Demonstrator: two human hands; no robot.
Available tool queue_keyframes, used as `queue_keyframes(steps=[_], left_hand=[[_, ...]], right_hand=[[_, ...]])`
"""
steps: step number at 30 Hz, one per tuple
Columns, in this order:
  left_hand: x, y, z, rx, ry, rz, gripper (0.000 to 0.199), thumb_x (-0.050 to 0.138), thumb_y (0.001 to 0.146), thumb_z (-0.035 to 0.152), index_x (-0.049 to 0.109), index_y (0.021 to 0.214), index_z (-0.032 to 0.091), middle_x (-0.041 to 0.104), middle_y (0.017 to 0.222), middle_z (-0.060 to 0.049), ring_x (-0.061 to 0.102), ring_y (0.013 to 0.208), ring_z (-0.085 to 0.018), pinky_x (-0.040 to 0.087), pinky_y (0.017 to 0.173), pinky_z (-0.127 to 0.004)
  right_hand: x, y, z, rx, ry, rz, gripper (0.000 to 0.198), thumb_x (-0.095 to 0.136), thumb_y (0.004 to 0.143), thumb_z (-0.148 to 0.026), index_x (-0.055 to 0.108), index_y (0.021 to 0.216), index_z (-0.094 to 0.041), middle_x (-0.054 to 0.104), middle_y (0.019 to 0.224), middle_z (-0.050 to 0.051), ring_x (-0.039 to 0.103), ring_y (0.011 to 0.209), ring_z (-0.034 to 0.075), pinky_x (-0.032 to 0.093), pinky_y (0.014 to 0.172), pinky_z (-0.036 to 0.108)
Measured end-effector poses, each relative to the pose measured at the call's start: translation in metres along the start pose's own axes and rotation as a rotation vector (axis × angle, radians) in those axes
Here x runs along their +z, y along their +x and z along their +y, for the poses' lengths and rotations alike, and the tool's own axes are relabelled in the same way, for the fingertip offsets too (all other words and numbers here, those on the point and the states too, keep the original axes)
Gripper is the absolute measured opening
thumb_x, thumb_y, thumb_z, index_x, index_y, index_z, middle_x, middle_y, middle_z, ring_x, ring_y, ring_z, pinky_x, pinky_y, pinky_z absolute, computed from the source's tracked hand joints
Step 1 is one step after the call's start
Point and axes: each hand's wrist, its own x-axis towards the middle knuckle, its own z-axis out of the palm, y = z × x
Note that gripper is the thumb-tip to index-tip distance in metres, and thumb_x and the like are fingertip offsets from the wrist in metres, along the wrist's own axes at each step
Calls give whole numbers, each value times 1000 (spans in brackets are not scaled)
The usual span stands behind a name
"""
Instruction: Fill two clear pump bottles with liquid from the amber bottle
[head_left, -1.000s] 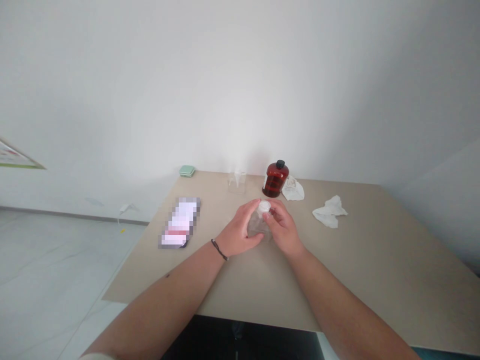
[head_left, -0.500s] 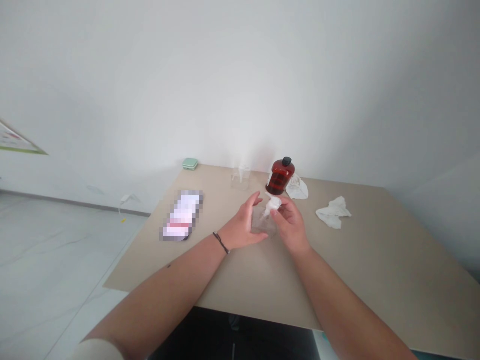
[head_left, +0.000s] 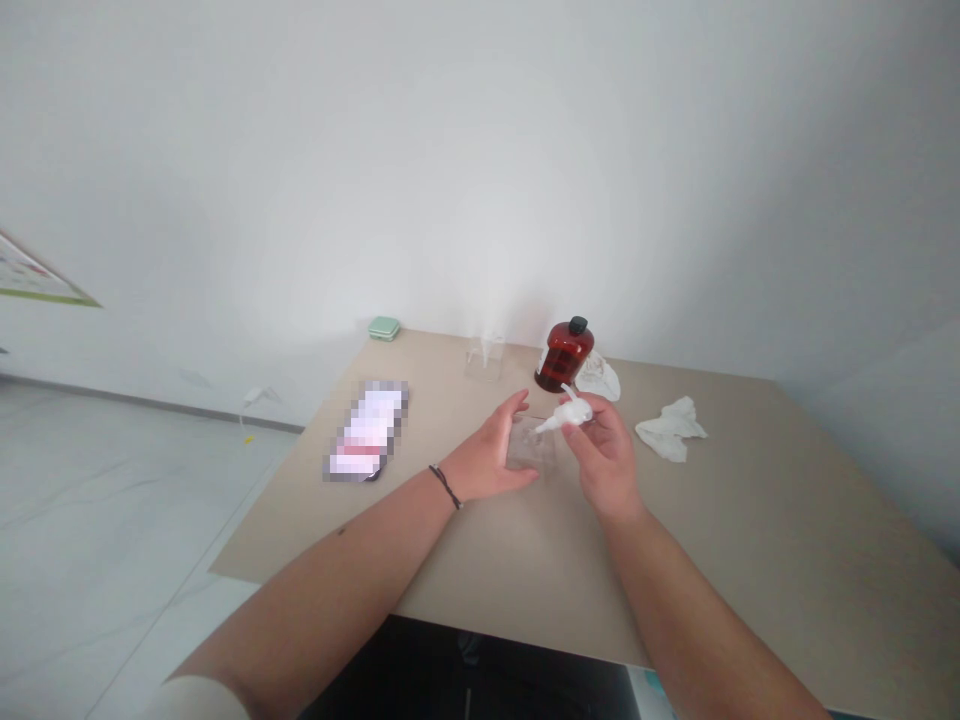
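Note:
My left hand [head_left: 495, 452] grips a clear, square-sided container [head_left: 531, 445] from its left, thumb and fingers on opposite sides, down at the table. The white pump head [head_left: 574, 412] is in my right hand [head_left: 606, 455], pinched between thumb and fingers. It lies tilted, its narrow lower end pointing left over the container. Whether that end still touches the opening I cannot tell. Just behind stands a dark red bottle [head_left: 566, 357] with a black cap. A second clear container [head_left: 484, 362] with a white pump stands near the wall.
A phone [head_left: 367, 430] lies on the left of the beige table [head_left: 480, 570]. A small green case [head_left: 384, 328] sits at the back left corner. Crumpled white tissues lie right of my hand [head_left: 671, 430] and behind the bottle [head_left: 600, 378]. The wall [head_left: 480, 180] borders the back edge.
My right hand has moved right with the pump head and tipped it from steep to nearly level, its lower end now above the container. My left hand keeps its hold.

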Motion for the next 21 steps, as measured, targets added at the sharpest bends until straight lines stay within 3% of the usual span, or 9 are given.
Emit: queue_keyframes(steps=[10,21], left_hand=[[-1,-1,0,-8,14,-12,110,79,72,27,7,155,24,32,153,-22,39,142,-37,36,114,-60],[-1,0,0,-4,47,-24,108,79,72,26,8,154,23,33,153,-22,36,145,-36,31,117,-61]], right_hand=[[-3,3,3,-13,-68,-19,24,68,86,-47,63,102,-30,63,103,4,59,97,24,46,95,46],[-14,10,3,-21,44,118,28,71,80,-47,59,95,-27,59,81,-1,53,72,17,45,69,32]])
